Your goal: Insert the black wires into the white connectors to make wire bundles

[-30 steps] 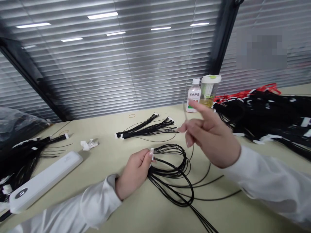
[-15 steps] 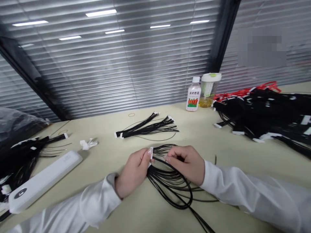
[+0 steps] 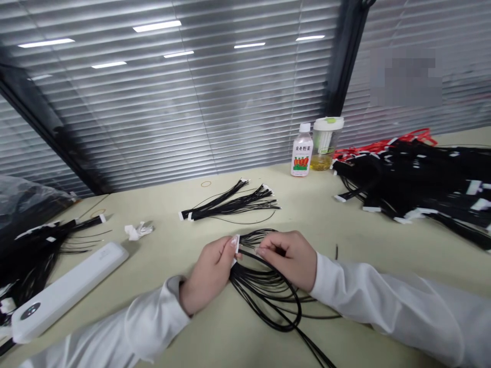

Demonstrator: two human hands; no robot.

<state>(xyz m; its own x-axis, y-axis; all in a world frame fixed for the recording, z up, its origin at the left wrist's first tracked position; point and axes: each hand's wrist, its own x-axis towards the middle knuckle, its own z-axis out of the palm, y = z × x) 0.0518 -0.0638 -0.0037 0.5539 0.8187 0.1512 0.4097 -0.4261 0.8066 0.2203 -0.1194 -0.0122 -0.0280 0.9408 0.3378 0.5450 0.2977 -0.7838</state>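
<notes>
My left hand [image 3: 207, 273] pinches a small white connector [image 3: 237, 246] at the end of a looped bundle of thin black wires [image 3: 268, 294] lying on the pale table. My right hand [image 3: 288, 258] rests on the same bundle just right of the connector, fingers curled and pinching the strands near it. Both sleeves are white. The wire loop runs off toward the bottom edge of the view.
A finished black wire bundle [image 3: 230, 203] lies behind my hands. A large heap of black cables [image 3: 422, 184] fills the right, more black cables [image 3: 34, 250] the left. A white flat device [image 3: 65, 289], a crumpled scrap [image 3: 136, 230], a drink bottle [image 3: 302, 156] and a lidded jar [image 3: 326, 143] stand about.
My right hand came down from raised, with a finger extended, onto the wire bundle and closed on the strands beside the connector. My left hand kept its pinch.
</notes>
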